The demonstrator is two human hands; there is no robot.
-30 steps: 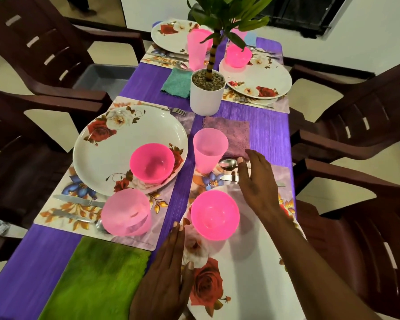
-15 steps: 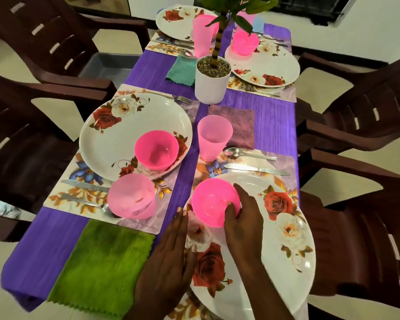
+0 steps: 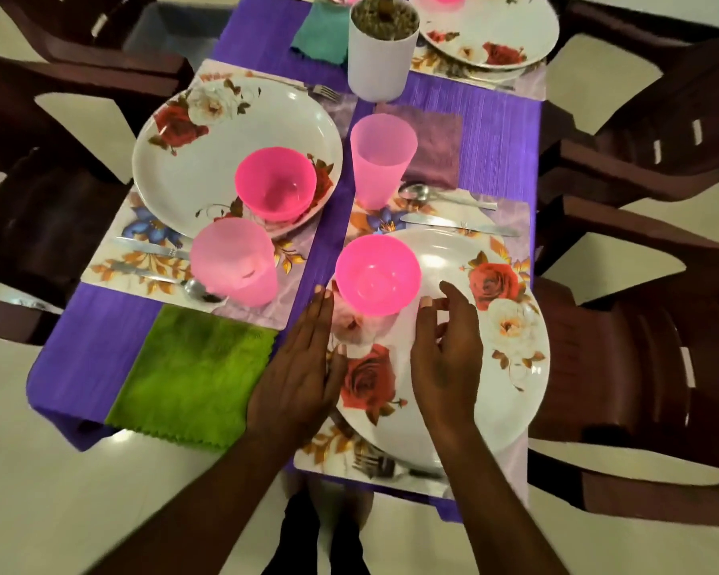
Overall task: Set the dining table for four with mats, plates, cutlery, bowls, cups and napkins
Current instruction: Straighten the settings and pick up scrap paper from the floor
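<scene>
Bowl (image 3: pixel 377 275), bright pink, sits on the near plate (image 3: pixel 465 350), toward its far-left edge. Right hand (image 3: pixel 447 359) hovers just right of the bowl, fingers loosely curled, holding nothing. Left hand (image 3: pixel 299 367) lies flat left of the bowl, fingers straight and together, along the plate's rim.

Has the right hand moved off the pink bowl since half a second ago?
Yes. The right hand has drawn back toward the person, off the pink bowl, over the plate.

left hand (image 3: pixel 295 367): flat, fingers straight | right hand (image 3: pixel 447 350): fingers loosely curled, holding nothing
</scene>
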